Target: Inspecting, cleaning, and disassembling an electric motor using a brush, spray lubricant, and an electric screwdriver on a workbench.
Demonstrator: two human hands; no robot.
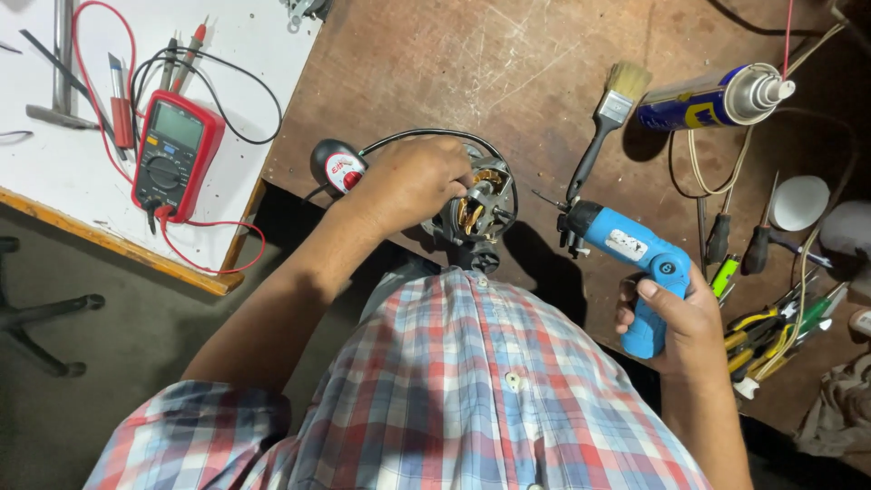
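Note:
My left hand (413,181) grips a small electric motor (481,207) with exposed copper windings, held at the near edge of a brown workbench (508,63). A black cable runs from the motor to a black switch knob with a red button (337,167). My right hand (676,322) holds a blue cordless screwdriver (631,254) by its handle. Its bit points left toward the motor, a short way off from it.
A red multimeter (175,154) with red and black leads lies on a white table (263,54) at left. On the bench sit a paintbrush (606,122), a blue spray can (712,95), a white disc (800,201) and several screwdrivers (753,245).

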